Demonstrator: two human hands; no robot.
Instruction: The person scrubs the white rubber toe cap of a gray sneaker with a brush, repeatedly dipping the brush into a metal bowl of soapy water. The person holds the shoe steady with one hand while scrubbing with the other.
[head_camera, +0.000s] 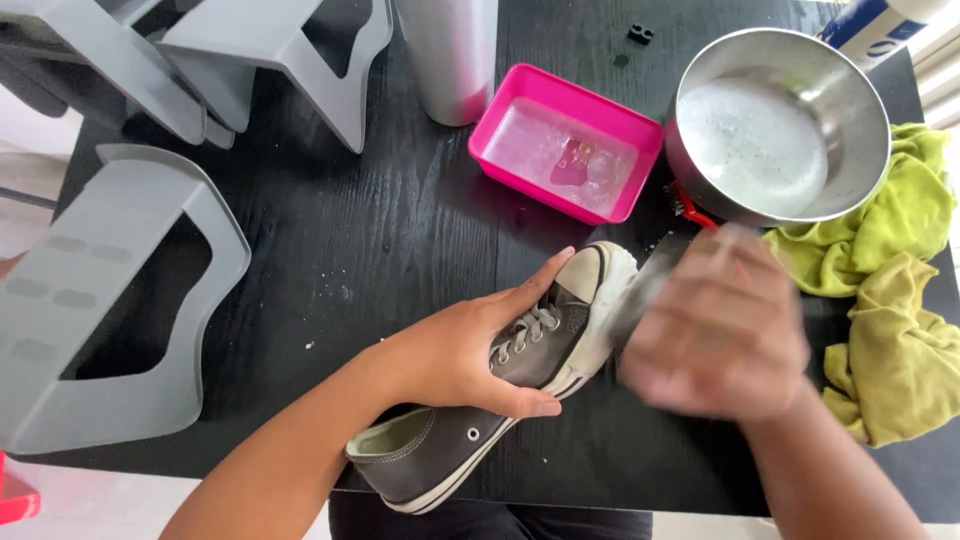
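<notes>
Gripping the grey sneaker, left hand; blurred right hand holds a brush at its toe

shoe: grey canvas, matt; bowl: shiny steel; table: matt wood

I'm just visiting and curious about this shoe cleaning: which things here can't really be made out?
Head view only:
- The right hand is motion-blurred; the tool it holds against the grey sneaker shows only as a smear.
- The sneaker's laces are partly covered by the left hand.
- A red item is mostly hidden under the steel bowl.
- The silver cylinder and grey plastic stands are cut off by the top edge.
</notes>
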